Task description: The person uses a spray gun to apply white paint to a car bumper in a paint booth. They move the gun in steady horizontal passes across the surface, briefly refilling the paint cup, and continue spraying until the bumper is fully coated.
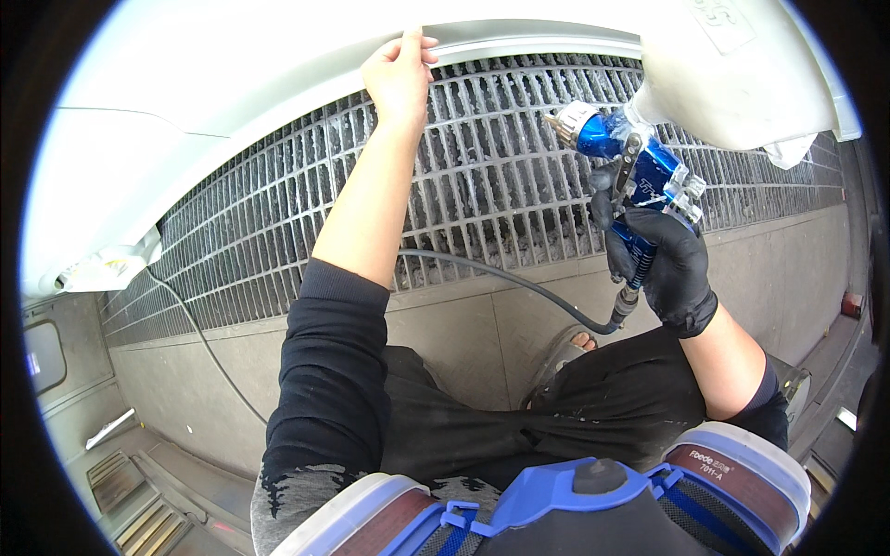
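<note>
A blue spray gun (654, 171) is gripped by my right hand (677, 264), which wears a black glove. Its silver nozzle points left, toward the grating and the white panel. A large whitish cup (732, 83) sits on top of the gun, and a hose (519, 278) joins the bottom of the handle. My left hand (399, 83) is bare, raised at the lower edge of a glossy white panel (232, 65). Its fingers are curled in, with one digit reaching up against the panel; whether anything is pinched there is hidden.
Beneath the panel runs a crusted metal floor grating (501, 176), bordered by grey floor plates (454, 334). A thin hose (204, 343) trails across the floor at left. A blue-framed respirator (575, 496) with two round filters hangs at my chest.
</note>
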The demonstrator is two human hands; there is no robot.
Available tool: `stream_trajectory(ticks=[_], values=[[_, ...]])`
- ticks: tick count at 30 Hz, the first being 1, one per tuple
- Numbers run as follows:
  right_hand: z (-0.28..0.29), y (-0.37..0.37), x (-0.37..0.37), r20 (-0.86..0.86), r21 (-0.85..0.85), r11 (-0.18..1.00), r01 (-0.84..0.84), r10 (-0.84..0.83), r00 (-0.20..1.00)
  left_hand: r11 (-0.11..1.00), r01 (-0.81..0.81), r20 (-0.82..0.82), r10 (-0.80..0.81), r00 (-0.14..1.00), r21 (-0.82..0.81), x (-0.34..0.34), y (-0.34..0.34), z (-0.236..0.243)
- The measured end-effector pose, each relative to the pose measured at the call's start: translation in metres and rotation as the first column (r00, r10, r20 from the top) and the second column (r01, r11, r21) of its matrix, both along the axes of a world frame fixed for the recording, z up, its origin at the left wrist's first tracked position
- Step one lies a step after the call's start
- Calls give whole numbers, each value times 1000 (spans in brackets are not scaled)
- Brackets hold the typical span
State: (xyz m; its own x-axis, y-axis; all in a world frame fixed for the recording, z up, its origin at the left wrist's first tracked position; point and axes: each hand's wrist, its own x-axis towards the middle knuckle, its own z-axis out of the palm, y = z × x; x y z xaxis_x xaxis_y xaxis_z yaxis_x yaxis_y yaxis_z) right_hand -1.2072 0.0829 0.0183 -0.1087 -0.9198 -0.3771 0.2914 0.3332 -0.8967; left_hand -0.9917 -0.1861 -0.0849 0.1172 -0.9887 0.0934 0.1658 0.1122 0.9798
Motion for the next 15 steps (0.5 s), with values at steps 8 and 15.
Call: stream_trajectory(ticks=[8, 15], values=[[-4, -1, -5, 49, 35, 998, -60, 58, 997, 999, -7, 32, 8, 999, -35, 2, 0, -2], [-6, -1, -1, -1, 74, 997, 14, -14, 1000, 1000, -26, 86, 25, 996, 9, 3, -1, 4]])
